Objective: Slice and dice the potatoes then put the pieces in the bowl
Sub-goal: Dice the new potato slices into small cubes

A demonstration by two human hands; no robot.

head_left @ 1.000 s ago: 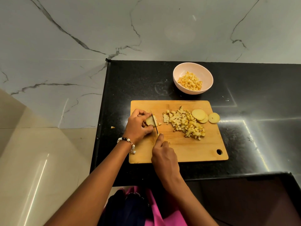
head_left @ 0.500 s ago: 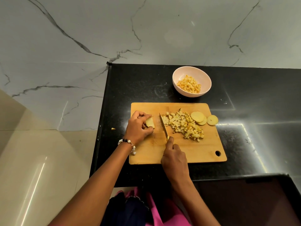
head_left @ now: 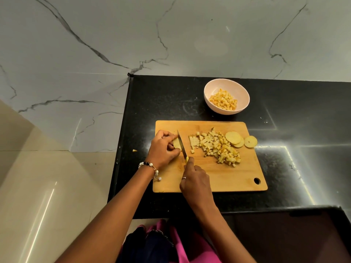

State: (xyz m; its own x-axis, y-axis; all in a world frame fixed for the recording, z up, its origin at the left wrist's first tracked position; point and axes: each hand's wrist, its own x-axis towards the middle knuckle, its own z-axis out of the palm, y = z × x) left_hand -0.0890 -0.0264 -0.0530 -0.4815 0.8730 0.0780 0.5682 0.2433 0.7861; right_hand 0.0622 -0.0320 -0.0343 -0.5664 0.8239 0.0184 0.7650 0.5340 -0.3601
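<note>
Reaching up from the bottom of the frame, two bare forearms meet over a wooden cutting board [head_left: 224,173] that lies on a black counter [head_left: 284,168]. At lower centre the right hand [head_left: 196,182] has its fingers curled round a knife [head_left: 182,144], with the forefinger stretched along the yellow handle, most of which is hidden under the hand. The blade slants up and left, its edge against a potato piece [head_left: 176,143]. The left hand [head_left: 163,149], with a bead bracelet [head_left: 150,167] at the wrist, pinches that piece with bent fingertips near the board's left edge; the fingers cover most of it, so its shape is hard to make out. To the right of the blade lies bare wood, then a heap of diced potato [head_left: 218,147] at the board's middle, and past it round potato slices [head_left: 234,138], two overlapping and a third hanging over the board's right edge. The near right part of the board is bare wood around a hanging hole [head_left: 257,180]. A small scrap [head_left: 134,150] sits on the counter by its left edge, where the counter drops off to a pale floor. Farther up, apart from the board, a pale bowl [head_left: 210,88] holds more potato cubes [head_left: 223,99], with dark counter showing on either side. A veined marble wall [head_left: 114,35] closes the upper frame.
</note>
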